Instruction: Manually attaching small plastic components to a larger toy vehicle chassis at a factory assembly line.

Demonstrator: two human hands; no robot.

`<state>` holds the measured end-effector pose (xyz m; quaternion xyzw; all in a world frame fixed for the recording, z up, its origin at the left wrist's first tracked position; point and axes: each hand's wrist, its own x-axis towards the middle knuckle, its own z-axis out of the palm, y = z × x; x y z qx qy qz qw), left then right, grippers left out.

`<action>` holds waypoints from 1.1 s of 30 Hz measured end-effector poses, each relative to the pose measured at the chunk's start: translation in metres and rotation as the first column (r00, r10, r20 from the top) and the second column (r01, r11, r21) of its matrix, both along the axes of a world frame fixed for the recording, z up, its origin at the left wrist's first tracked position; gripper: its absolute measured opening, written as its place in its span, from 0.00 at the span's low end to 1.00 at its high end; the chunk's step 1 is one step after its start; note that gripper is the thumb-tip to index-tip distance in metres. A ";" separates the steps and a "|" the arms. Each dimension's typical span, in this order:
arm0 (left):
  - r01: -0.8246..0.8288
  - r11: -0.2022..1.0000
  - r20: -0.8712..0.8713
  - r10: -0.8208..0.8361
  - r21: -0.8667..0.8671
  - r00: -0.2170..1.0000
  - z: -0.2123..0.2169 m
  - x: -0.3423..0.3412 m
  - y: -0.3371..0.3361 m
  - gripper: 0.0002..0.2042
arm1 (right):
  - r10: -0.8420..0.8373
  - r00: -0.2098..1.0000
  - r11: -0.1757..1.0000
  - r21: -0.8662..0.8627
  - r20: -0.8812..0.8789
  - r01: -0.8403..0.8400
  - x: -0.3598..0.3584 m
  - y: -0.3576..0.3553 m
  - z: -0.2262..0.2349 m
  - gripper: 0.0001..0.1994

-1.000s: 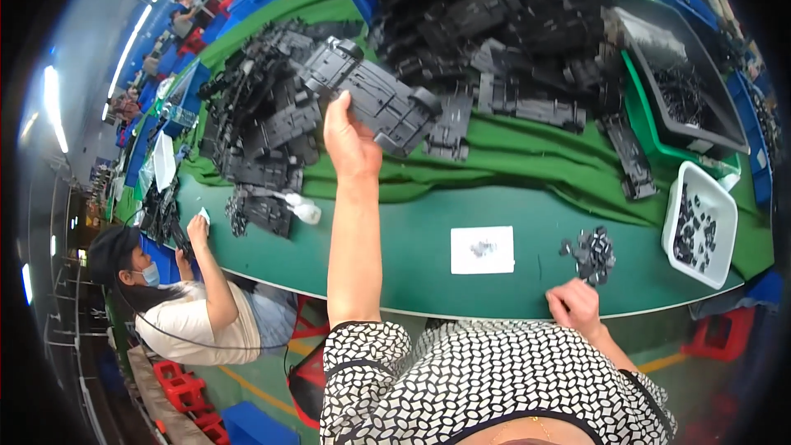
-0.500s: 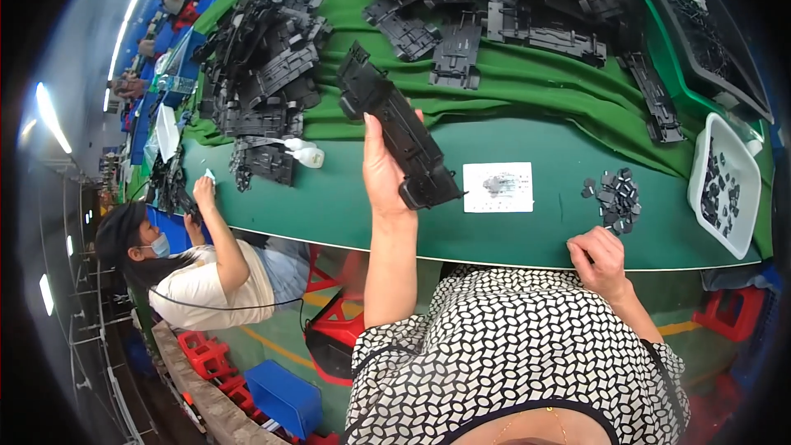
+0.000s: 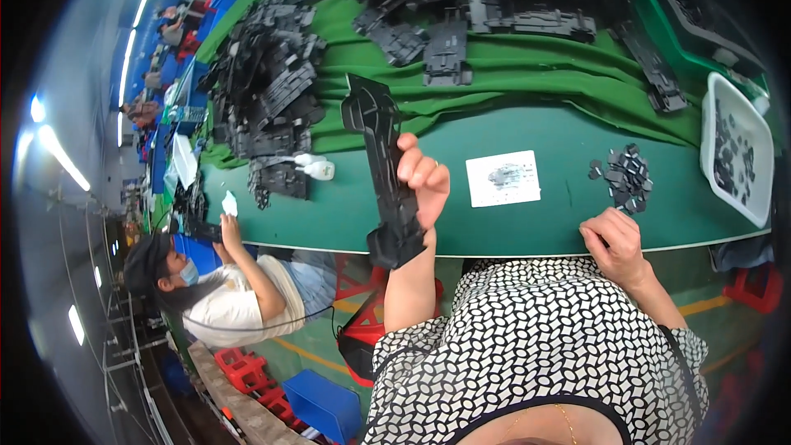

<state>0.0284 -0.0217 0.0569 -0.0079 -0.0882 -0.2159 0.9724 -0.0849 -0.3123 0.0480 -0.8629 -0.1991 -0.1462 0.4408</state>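
My left hand (image 3: pixel 424 183) is raised over the near table edge. Its fingers grip a long black plastic toy car chassis (image 3: pixel 386 148), tilted upright with the lower end near my wrist. At the table's front edge rests my right hand (image 3: pixel 616 245), its fingers curled in; whether anything is inside them is hidden. Just beyond it lies a pile of small black square parts (image 3: pixel 628 180). Between the two hands a white printed card (image 3: pixel 503 179) lies flat on the green table (image 3: pixel 552 136).
Heaps of black chassis (image 3: pixel 276 86) cover a green cloth (image 3: pixel 527 82) at the back. A white tray (image 3: pixel 709 136) with small black parts stands at right, beside a larger bin. A small white bottle (image 3: pixel 317 167) lies at left. A co-worker (image 3: pixel 222 288) in a mask sits further left.
My left hand has turned the chassis, so another side faces me and it stands more upright and closer. The right hand stays curled at the table edge. The whole view has shifted slightly.
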 end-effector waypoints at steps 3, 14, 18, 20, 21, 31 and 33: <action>0.073 0.913 -0.032 -0.065 0.403 0.997 0.005 -0.021 -0.005 0.10 | 0.030 0.995 0.999 0.037 0.096 -0.034 0.011 0.000 0.020 0.09; 0.433 0.195 -0.330 -0.404 0.880 0.853 0.027 -0.070 0.007 0.10 | 0.451 0.892 0.842 0.317 0.029 -0.436 0.050 0.012 0.034 0.13; 0.440 0.303 -0.232 -0.534 0.846 0.813 0.028 -0.066 0.003 0.20 | 0.422 0.900 0.834 0.341 0.113 -0.434 0.046 0.016 0.028 0.09; 0.305 0.204 -0.189 -0.447 0.930 0.875 0.016 -0.059 -0.001 0.22 | 0.372 0.927 0.826 0.471 -0.045 -0.308 0.041 0.018 0.028 0.07; 0.219 0.245 -0.119 -0.366 0.944 0.923 0.014 -0.060 -0.002 0.23 | 0.343 0.924 0.831 0.514 -0.169 -0.215 0.037 0.018 0.027 0.06; -0.410 0.573 0.230 0.362 0.710 0.903 0.029 -0.060 -0.073 0.35 | 0.710 0.453 0.430 0.841 -0.539 0.329 0.030 0.046 0.022 0.08; -0.415 0.719 0.236 0.343 0.558 0.909 0.020 -0.053 -0.067 0.36 | 0.743 0.399 0.438 0.841 -0.537 0.318 0.030 0.048 0.020 0.08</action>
